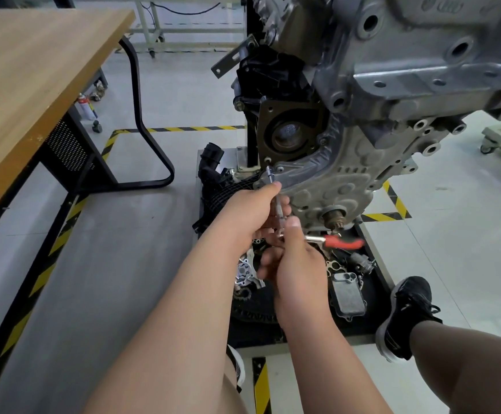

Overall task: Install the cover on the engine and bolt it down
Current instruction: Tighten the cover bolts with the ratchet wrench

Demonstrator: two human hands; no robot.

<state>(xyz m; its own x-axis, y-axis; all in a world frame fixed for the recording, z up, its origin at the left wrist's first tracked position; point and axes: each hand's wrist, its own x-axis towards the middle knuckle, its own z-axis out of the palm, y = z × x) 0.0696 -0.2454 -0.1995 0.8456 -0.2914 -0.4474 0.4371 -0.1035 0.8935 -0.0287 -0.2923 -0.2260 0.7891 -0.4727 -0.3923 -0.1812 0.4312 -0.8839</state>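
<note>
Cast-aluminium cover sits against the engine in the head view, left hand pinching the extension bar on a corner bolt, right hand clasped round the red-handled ratchet. Best practice here: keep the bar square (avoiding cross-threading) and turn gently.

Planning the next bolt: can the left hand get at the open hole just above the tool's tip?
Likely yes. The left hand grips the extension bar close under that hole, and nothing lies between them. It would have to let go of the bar first.
</note>
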